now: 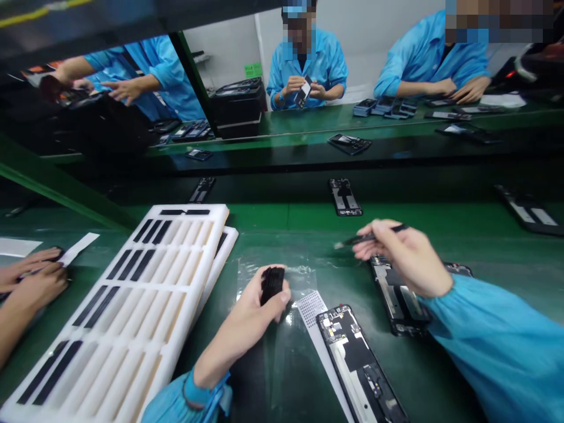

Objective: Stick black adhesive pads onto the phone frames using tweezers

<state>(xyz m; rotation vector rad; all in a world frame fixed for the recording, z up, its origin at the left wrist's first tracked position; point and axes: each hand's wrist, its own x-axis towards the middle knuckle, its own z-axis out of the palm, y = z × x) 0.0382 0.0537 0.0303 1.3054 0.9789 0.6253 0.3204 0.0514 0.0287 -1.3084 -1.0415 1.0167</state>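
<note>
My left hand (259,305) is closed around a small stack of thin black strips (272,285), above a clear plastic bag (304,267) on the bench. Pinched in my right hand (400,255) are slim black tweezers (359,239); their pale tip is blurred and points left. Below the right wrist lies an opened phone body (399,299), partly covered by my sleeve. Another opened phone (356,364), its inside facing up, rests between my hands at the front. A white sheet with rows of small dots (312,306) lies partly under that phone.
At left, a white slotted foam tray (170,279) holds black strips in some slots, with a second tray (220,258) beneath. Farther back lie more phone bodies (345,197). A co-worker's hands (39,273) are at far left; several people in blue work across the bench.
</note>
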